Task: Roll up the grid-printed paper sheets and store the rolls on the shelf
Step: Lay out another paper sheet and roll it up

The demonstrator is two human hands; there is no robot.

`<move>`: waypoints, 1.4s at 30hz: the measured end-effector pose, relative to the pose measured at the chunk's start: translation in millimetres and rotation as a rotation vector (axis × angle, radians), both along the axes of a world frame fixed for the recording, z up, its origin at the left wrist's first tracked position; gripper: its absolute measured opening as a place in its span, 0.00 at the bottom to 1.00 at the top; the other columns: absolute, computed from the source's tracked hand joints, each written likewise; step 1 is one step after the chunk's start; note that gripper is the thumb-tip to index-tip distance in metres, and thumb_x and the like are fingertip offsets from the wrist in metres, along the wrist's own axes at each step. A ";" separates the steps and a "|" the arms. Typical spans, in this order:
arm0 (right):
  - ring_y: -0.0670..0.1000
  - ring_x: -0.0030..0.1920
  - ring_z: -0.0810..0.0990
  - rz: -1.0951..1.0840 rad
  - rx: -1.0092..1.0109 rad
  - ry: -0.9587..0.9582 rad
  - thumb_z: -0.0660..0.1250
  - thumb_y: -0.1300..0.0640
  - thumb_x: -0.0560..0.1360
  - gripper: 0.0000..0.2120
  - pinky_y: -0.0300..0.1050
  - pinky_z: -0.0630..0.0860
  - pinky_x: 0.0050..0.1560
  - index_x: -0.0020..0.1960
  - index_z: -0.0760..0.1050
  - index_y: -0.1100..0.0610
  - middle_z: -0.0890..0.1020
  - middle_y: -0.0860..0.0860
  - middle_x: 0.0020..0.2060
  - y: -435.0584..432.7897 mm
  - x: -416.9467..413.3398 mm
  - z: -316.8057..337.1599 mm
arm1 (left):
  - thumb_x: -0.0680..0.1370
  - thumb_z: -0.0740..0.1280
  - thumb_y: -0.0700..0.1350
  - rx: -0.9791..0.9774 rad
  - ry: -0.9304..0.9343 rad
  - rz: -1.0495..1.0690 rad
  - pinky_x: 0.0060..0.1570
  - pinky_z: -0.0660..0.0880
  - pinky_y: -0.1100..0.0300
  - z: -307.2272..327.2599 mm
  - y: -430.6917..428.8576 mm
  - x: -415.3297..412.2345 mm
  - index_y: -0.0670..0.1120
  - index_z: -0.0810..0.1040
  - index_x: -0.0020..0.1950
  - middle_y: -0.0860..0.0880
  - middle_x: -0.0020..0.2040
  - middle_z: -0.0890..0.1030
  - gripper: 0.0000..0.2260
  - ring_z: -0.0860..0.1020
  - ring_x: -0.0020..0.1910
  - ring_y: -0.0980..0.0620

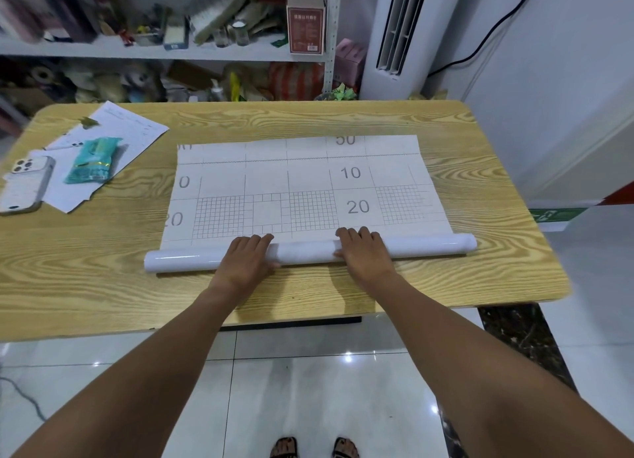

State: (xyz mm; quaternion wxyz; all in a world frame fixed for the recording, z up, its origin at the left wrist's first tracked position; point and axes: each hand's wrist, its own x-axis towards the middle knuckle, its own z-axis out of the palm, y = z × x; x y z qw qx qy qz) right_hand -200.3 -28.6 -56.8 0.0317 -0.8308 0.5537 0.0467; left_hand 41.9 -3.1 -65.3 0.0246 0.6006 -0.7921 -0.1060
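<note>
Even, fairly bright indoor light from overhead. Small specular glints on glossy floor tiles (pixel 348 357); soft sheen along rolled paper (pixel 192 259). Faint, short shadows under roll and forearms on worktop (pixel 480 183). Shelf (pixel 137 51) clutter soft, smeared, upper left worst. Wide-angle bowing: worktop edges curve, arms stretched toward lower corners.
</note>
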 end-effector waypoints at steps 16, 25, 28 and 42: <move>0.58 0.57 0.70 -0.010 -0.016 -0.057 0.57 0.39 0.76 0.25 0.51 0.67 0.54 0.62 0.71 0.58 0.74 0.54 0.57 2.3 -4.6 -0.9 | 0.74 0.68 0.48 -0.100 -0.086 -0.036 0.49 0.70 0.49 1.5 -0.5 3.4 0.42 0.73 0.59 0.42 0.53 0.75 0.17 0.72 0.50 0.42; 0.56 0.53 0.72 -0.017 0.002 -0.172 0.67 0.42 0.72 0.26 0.50 0.71 0.53 0.63 0.69 0.59 0.75 0.54 0.56 8.9 -5.7 -8.1 | 0.80 0.59 0.44 -0.036 0.005 -0.018 0.57 0.67 0.54 -0.2 -2.8 5.3 0.43 0.62 0.70 0.45 0.61 0.73 0.19 0.68 0.59 0.45; 0.56 0.51 0.73 -0.008 -0.007 -0.164 0.66 0.43 0.74 0.23 0.50 0.71 0.51 0.60 0.71 0.59 0.75 0.54 0.55 9.6 -6.9 -8.1 | 0.81 0.56 0.44 -0.033 0.063 0.010 0.57 0.66 0.55 0.5 -1.8 3.9 0.42 0.65 0.68 0.44 0.61 0.73 0.16 0.69 0.59 0.45; 0.59 0.52 0.74 0.022 -0.043 -0.095 0.60 0.50 0.79 0.17 0.51 0.69 0.51 0.63 0.71 0.59 0.78 0.55 0.55 7.1 -3.2 0.6 | 0.67 0.75 0.46 -0.090 0.000 0.011 0.50 0.69 0.48 -0.9 -0.1 10.2 0.39 0.75 0.58 0.40 0.50 0.73 0.23 0.71 0.48 0.40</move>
